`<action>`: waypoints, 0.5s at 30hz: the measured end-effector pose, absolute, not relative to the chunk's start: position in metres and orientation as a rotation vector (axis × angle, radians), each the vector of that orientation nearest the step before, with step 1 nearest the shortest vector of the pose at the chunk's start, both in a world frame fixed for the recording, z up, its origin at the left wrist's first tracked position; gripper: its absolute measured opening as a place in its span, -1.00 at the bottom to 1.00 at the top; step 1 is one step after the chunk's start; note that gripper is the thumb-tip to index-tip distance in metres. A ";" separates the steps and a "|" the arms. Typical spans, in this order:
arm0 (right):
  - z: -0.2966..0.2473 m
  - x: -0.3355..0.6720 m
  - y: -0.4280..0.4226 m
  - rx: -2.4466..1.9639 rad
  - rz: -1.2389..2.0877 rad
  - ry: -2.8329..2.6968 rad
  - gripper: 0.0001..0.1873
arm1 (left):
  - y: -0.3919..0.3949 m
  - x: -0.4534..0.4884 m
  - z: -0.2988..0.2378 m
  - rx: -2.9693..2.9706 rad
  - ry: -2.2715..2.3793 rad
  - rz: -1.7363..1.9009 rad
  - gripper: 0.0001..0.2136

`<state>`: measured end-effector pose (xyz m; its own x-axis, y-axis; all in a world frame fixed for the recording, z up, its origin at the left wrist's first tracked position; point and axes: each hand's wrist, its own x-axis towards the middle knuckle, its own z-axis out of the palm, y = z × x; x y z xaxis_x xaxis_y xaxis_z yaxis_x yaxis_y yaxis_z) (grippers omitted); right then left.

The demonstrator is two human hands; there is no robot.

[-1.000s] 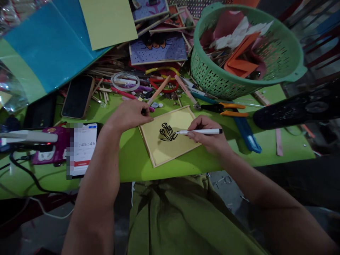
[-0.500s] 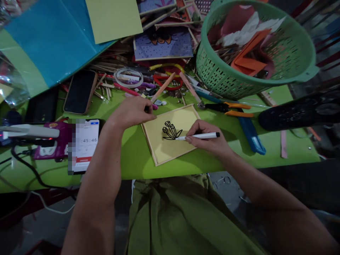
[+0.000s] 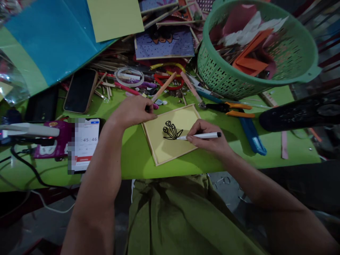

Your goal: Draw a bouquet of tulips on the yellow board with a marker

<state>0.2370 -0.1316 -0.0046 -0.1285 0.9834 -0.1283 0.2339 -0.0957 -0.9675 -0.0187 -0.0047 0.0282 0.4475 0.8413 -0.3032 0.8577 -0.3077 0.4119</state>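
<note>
A yellow card (image 3: 170, 151) with a thin wooden-stick border lies tilted on the green table, bearing black line-drawn tulips (image 3: 171, 129). My right hand (image 3: 208, 140) pinches a white marker (image 3: 212, 135) with a black end. The marker points left, its tip at the base of the drawn stems and leaves. At the card's upper left corner, my left hand (image 3: 135, 111) is closed with its fingers curled and its thumb against the border. Part of that corner is hidden beneath the hand.
Behind the card lie sticks, pens and glue sticks (image 3: 164, 86). A green basket (image 3: 225, 78) with scraps stands back right, near orange-handled pliers (image 3: 240, 109) and a blue cutter (image 3: 252, 136). Phones (image 3: 81, 91) and a purple power strip (image 3: 51, 141) with cables occupy the left side.
The view has shifted very slightly. Both hands, the marker and the card keep nearly the same positions, and the drawing looks the same.
</note>
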 end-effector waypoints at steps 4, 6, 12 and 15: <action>-0.004 0.237 -0.131 -1.406 1.260 -1.434 -0.62 | -0.004 -0.019 0.026 2.203 1.406 -0.023 -0.81; -0.005 0.236 -0.131 -1.413 1.265 -1.420 -0.58 | -0.003 -0.020 0.024 2.213 1.388 -0.006 -0.81; -0.006 0.236 -0.132 -1.366 1.346 -1.417 -0.63 | -0.003 -0.020 0.025 2.195 1.406 -0.035 -0.77; -0.006 0.236 -0.132 -1.373 1.305 -1.413 -0.69 | -0.004 -0.019 0.026 2.187 1.416 -0.050 -0.76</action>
